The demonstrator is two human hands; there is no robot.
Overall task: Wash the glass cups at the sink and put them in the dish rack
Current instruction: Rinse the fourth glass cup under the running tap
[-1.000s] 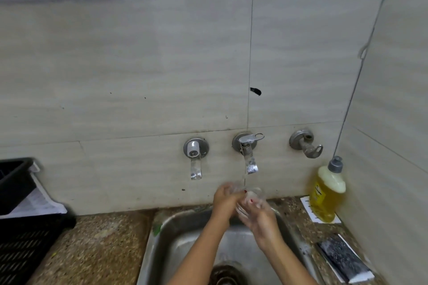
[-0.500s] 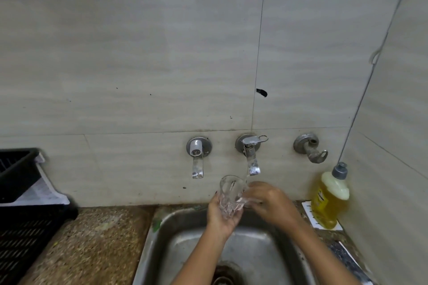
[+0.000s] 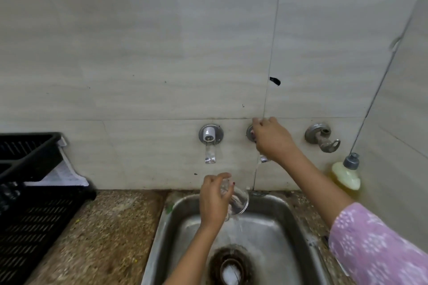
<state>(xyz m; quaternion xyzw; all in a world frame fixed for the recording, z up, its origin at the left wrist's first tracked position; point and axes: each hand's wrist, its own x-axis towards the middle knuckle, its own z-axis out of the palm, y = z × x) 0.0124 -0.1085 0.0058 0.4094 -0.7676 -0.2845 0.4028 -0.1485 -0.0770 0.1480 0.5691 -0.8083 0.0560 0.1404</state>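
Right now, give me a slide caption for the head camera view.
Left hand tilts a glass cup over the steel sink; right hand grips the middle wall tap.

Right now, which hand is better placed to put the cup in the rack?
Left. The left hand grips the cup, and the rack sits on that side. The right hand is up holding the tap.

Clear glass cup [image 3: 238,201]; dull steel sink [image 3: 284,227]; speckled stone counter [image 3: 111,227].
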